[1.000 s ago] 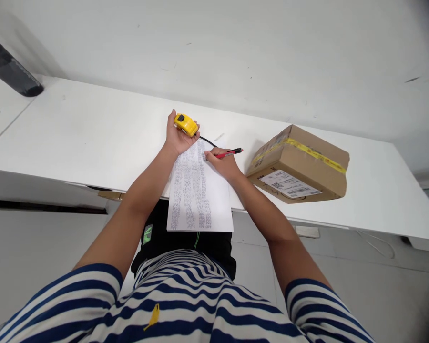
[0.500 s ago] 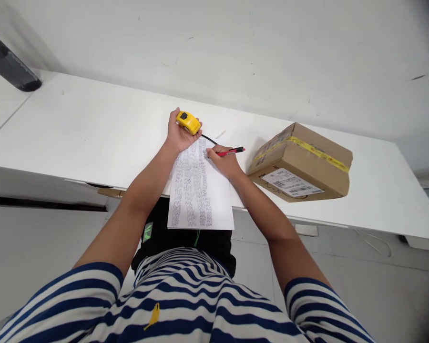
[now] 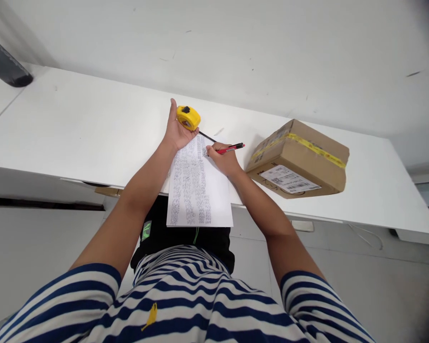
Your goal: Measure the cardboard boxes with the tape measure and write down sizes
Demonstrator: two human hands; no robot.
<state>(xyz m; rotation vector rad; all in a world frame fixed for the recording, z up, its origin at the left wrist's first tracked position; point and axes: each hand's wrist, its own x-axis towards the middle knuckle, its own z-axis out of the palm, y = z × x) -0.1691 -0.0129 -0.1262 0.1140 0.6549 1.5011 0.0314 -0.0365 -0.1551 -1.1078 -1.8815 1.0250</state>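
A yellow tape measure point(image 3: 188, 117) rests in my left hand point(image 3: 178, 133), with the thumb stretched away from its case and the fingers partly hidden beneath it. From the tape measure a thin black strap runs down toward my right hand point(image 3: 226, 159). That hand is closed around a red pen with a black end point(image 3: 230, 148), over the upper right of a sheet of paper point(image 3: 219, 205). Columns of small blue handwriting cover the paper's left and middle. Its lower end reaches past the table's front edge. My right hand hides the pen's tip.
Right of my right forearm, a cardboard box point(image 3: 312, 162) with yellow tape and a white label stands on the white table point(image 3: 93, 128). A wall point(image 3: 236, 52) runs along the table's back. At the far left is a dark, rounded object point(image 3: 9, 64).
My left thumb has lifted off the tape measure and stretched out, and the case has turned slightly in the palm. The right hand keeps its grip on the pen; the view has shifted a little.
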